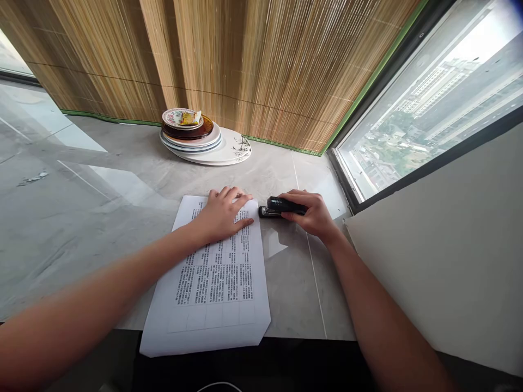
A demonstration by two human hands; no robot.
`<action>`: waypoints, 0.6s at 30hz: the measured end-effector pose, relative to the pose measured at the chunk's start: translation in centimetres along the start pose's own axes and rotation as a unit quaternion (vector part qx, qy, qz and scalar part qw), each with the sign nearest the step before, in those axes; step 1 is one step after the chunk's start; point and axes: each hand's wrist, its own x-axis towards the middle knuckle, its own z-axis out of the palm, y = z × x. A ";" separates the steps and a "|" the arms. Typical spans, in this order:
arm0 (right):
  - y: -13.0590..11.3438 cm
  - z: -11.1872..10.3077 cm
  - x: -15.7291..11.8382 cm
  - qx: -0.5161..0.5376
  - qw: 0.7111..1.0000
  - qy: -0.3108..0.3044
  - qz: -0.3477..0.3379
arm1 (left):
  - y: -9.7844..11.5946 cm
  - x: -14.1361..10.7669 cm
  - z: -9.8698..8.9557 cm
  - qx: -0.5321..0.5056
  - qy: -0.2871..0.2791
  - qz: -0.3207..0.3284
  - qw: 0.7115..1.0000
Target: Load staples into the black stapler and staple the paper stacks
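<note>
Printed sheets of paper [216, 310] lie on the grey stone-look counter, their near end sticking out past its front edge. My left hand [223, 215] rests flat across the upper part of the sheets, fingers spread. Just right of the paper's far right edge is a black stapler [281, 206], its jaw pointing left toward the sheets. My right hand [310, 212] grips the stapler's rear half, thumb on the near side and fingers on the far side. The stapler's nose sits right beside the paper edge; I cannot tell whether they touch.
Behind the paper stands a stack of plates [192, 136], with a small yellow packet [190, 118] on top. A bamboo blind [229, 60] hangs along the back. On the right are a window [433, 103] and a pale wall [445, 245]. The counter's front edge [310, 338] is close to me.
</note>
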 end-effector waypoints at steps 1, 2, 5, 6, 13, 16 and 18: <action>-0.1 0.0 0.0 0.011 1.000 -0.010 -0.006 | 0.0 0.0 0.0 -0.005 -0.004 0.014 1.000; -0.2 0.1 0.0 0.022 0.999 -0.025 -0.012 | 0.1 -0.1 0.1 -0.010 -0.008 0.028 1.000; -0.2 0.3 0.0 0.032 0.998 -0.053 -0.018 | 0.1 -0.2 0.1 -0.025 -0.014 0.056 0.998; 0.0 0.4 0.0 0.026 0.999 -0.042 -0.013 | 0.1 -0.2 0.0 -0.028 -0.015 0.062 0.998; 0.7 0.5 0.2 -0.038 0.997 0.063 0.027 | 0.5 -0.2 -0.3 -0.065 -0.028 0.096 0.993; 0.1 0.7 0.1 -0.007 1.000 0.011 0.017 | 0.7 -0.2 -0.5 -0.058 -0.015 0.094 0.994; -0.3 0.9 0.1 0.007 1.000 0.001 0.017 | 0.7 -0.2 -0.6 -0.052 -0.011 0.091 0.994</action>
